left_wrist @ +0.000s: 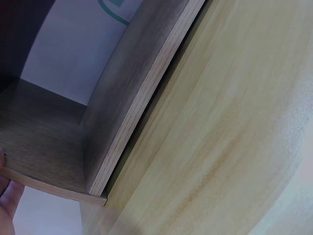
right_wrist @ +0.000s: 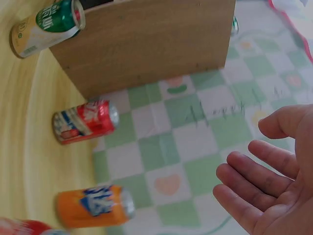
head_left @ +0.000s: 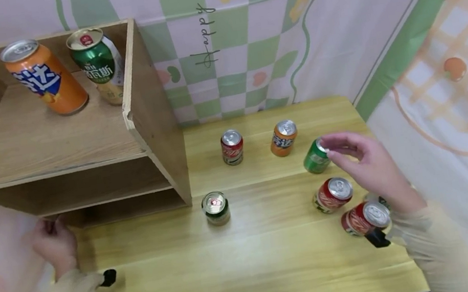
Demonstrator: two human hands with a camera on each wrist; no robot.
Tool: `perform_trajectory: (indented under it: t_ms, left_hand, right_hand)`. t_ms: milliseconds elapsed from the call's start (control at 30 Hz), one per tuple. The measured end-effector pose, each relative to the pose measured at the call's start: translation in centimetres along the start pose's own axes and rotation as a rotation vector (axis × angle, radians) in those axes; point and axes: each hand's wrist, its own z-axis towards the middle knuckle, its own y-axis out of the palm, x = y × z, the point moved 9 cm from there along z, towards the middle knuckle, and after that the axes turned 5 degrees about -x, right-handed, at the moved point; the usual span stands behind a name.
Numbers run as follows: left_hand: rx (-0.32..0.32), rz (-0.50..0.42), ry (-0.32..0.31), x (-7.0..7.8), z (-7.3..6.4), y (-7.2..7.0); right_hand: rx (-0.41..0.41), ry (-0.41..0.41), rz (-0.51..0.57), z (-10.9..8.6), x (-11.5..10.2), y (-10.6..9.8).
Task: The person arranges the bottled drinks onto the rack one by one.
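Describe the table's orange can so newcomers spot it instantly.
Right of the wooden shelf unit, look along the far side of the table. Between a red can and a green can stands the orange can, its body colour setting it apart from both.

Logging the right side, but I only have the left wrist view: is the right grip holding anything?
Observer: No, the right grip is empty; the right wrist view shows its open palm.
Operator: Which can is it nearest to?
Observer: The green can, in the head view; I can't tell whether they touch.
Operator: Anything on the top level of the wooden shelf?
Observer: Yes, two cans stand there: an orange can and a green-and-cream can.
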Motion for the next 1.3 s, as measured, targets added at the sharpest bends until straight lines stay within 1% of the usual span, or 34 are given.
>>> perform_trajectory:
  t_ms: [100,200,300,333,433,600,700,833,900,967,1100,1167,1300]
  left_hand:
    - [0.002,-0.004,-0.003,-0.1,0.1,0.1]
    - [0.008,0.005,-0.009,-0.1,0.1,0.0]
    - [0.009,0.01,-0.019,0.0,0.1,-0.1]
    - [0.011,0.011,-0.021,0.1,0.1,-0.1]
    - [0.003,0.001,-0.018,0.3,0.1,0.0]
    - [-0.004,-0.012,-0.009,0.4,-0.1,0.1]
    - [-0.003,-0.025,-0.028,0.3,-0.1,0.0]
    - [0.004,-0.03,-0.039,0.2,0.1,-0.1]
    - [0.003,-0.014,-0.042,0.1,0.3,0.0]
    - [0.004,-0.006,-0.038,0.1,0.4,0.1]
    - [0.002,-0.006,-0.054,-0.2,0.2,0.3]
    - [0.001,-0.025,-0.057,-0.4,0.2,0.3]
    - [-0.006,-0.025,-0.054,-0.3,0.2,0.3]
  right_hand:
    - [0.048,0.064,0.028,-1.4,2.0,0.1]
    - [0.084,0.084,0.054,-2.4,3.6,0.7]
    - [0.107,0.101,0.045,-3.0,4.8,1.7]
    - [0.115,0.113,0.033,-3.1,5.2,2.1]
    - [0.133,0.161,-0.057,-3.9,6.5,2.8]
    - [0.133,0.176,-0.166,-5.0,8.5,3.3]
    - [0.086,0.191,-0.219,-5.2,9.3,3.6]
    - [-0.033,0.258,-0.306,-5.2,10.2,4.5]
    - [-0.074,0.291,-0.33,-5.3,10.7,4.8]
    - [-0.11,0.329,-0.345,-5.4,11.1,4.9]
    - [-0.173,0.391,-0.35,-5.5,11.5,5.0]
    - [-0.197,0.414,-0.347,-5.4,11.6,5.0]
    - [-0.225,0.44,-0.341,-5.5,11.7,5.1]
